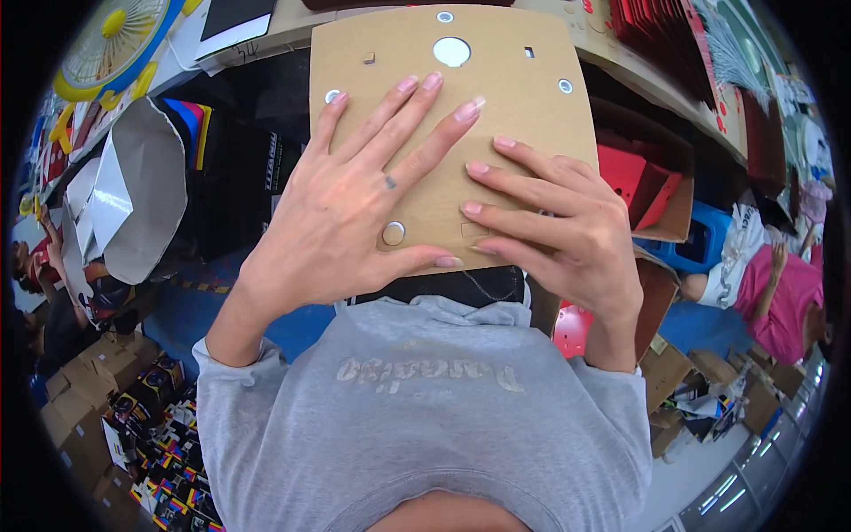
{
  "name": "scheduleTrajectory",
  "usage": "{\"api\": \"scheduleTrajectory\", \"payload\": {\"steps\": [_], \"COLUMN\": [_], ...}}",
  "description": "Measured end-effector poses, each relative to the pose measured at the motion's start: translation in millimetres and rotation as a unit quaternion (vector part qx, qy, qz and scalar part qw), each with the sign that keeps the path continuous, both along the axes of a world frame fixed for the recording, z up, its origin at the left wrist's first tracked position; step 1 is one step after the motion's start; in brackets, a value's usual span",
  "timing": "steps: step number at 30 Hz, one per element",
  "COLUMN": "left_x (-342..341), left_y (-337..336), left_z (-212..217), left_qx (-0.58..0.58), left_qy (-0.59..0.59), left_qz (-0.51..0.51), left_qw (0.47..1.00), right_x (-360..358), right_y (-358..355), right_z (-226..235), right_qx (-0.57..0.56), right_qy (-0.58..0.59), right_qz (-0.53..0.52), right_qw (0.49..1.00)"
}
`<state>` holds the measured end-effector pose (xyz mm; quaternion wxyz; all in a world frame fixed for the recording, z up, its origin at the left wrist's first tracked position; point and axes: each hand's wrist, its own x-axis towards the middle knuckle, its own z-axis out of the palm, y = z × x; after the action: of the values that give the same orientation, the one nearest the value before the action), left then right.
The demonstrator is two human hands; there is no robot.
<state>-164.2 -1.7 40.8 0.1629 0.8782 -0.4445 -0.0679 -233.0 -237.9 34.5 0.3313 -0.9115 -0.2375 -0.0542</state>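
A flat brown cardboard panel lies in front of me, near edge close to my body. It has a large round hole toward its far edge, several small ringed holes and a small rectangular slot. My left hand rests palm down on its left side, fingers spread and thumb stretched along the near edge. On the right side, my right hand lies with its fingers extended over the panel, partly covering a hole. A loose-looking round piece or cut circle shows beside my left thumb. Neither hand grips anything.
A yellow and blue fan stands at the far left, above a large grey-lined open container. Red folded sheets are stacked far right. Below them sit a carton with red pieces and a blue stool. A person in pink is at right.
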Motion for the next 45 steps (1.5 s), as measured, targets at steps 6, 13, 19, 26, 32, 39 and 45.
{"api": "scheduleTrajectory", "payload": {"steps": [6,13,19,26,32,39,45], "left_x": [8,30,31,30,28,17,8], "left_y": [11,39,37,33,17,-13,-11], "left_z": [-4,-14,-12,-5,2,15,19], "left_qx": [-0.063,-0.211,-0.236,-0.022,-0.013,0.057,0.075], "left_qy": [0.033,0.181,0.18,-0.037,-0.118,0.078,0.049], "left_qz": [-0.002,-0.03,-0.037,0.069,0.13,-0.056,-0.035], "left_qw": [0.997,0.96,0.954,0.997,0.984,0.994,0.995], "right_x": [2,9,3,-19,-16,-19,28], "right_y": [8,22,18,-22,-16,-28,-135], "right_z": [-1,-2,4,-7,-21,-32,-3], "right_qx": [-0.01,0.0,-0.004,0.006,0.079,0.156,0.123], "right_qy": [-0.047,-0.079,-0.091,0.015,-0.088,-0.16,-0.183], "right_qz": [-0.015,-0.063,-0.125,-0.039,-0.102,-0.116,-0.316], "right_qw": [0.999,0.995,0.988,0.999,0.988,0.968,0.923]}}
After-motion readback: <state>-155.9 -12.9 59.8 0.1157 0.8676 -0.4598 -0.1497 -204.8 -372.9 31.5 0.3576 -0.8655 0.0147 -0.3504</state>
